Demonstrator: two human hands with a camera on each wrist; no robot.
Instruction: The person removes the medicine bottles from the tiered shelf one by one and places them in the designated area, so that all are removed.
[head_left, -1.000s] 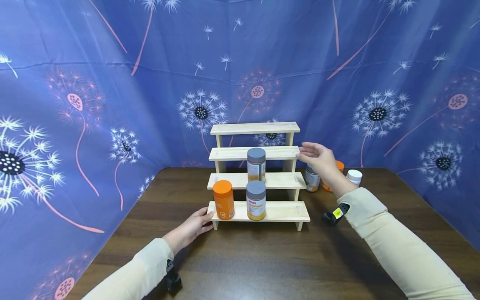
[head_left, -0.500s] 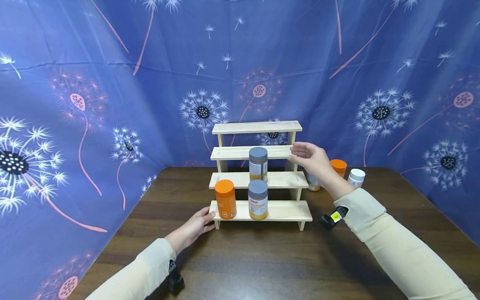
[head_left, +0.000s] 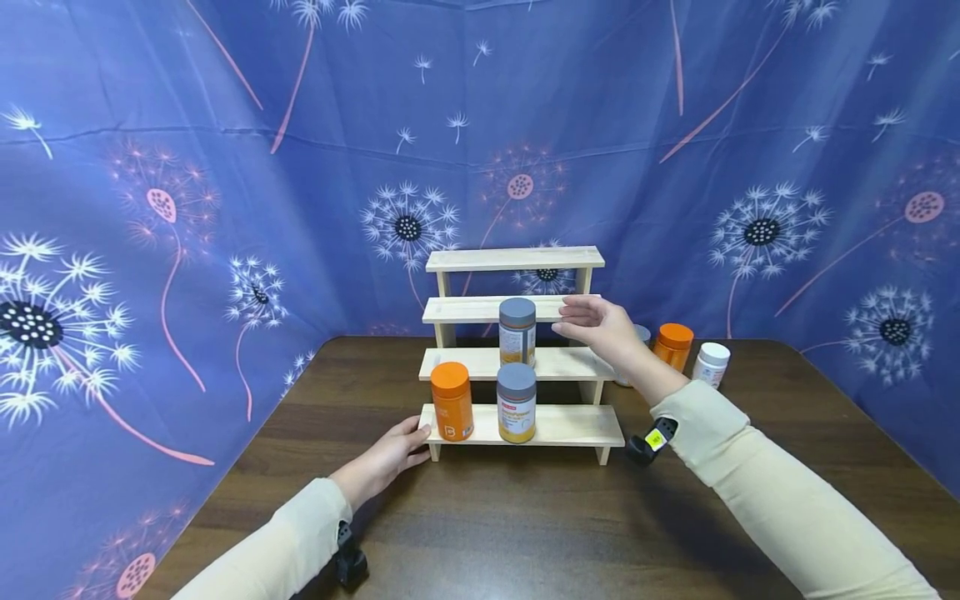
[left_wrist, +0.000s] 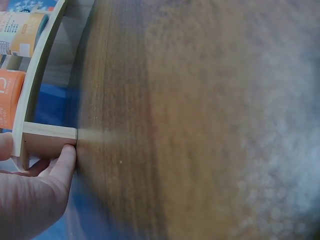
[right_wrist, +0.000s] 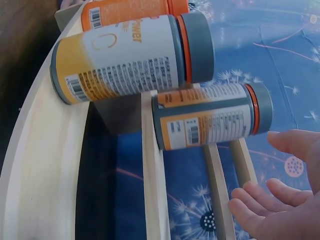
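A four-step wooden display stand [head_left: 570, 423] stands on the table. My left hand [head_left: 384, 457] grips the left end of its lowest step, with fingers [left_wrist: 64, 167] against the leg in the left wrist view. An orange jar [head_left: 452, 404] and a grey-lidded jar [head_left: 516, 408] stand upright on that step. Another grey-lidded jar [head_left: 517, 333] is on the second step up. My right hand [head_left: 603, 332] hovers just right of this jar's lid, fingers extended and holding nothing. In the right wrist view, the thumb [right_wrist: 292, 144] is close to the lid; whether they touch I cannot tell.
Right of the stand, at the table's back, are an orange-lidded jar [head_left: 672, 346], a white-capped bottle [head_left: 711, 364] and a grey-lidded jar [head_left: 642, 333] mostly behind my right hand. A blue dandelion-print cloth [head_left: 315, 208] hangs behind the brown table [head_left: 480, 517].
My right hand has moved left, from the right end of the third step toward the upper grey-lidded jar. The left hand keeps its grip on the stand.
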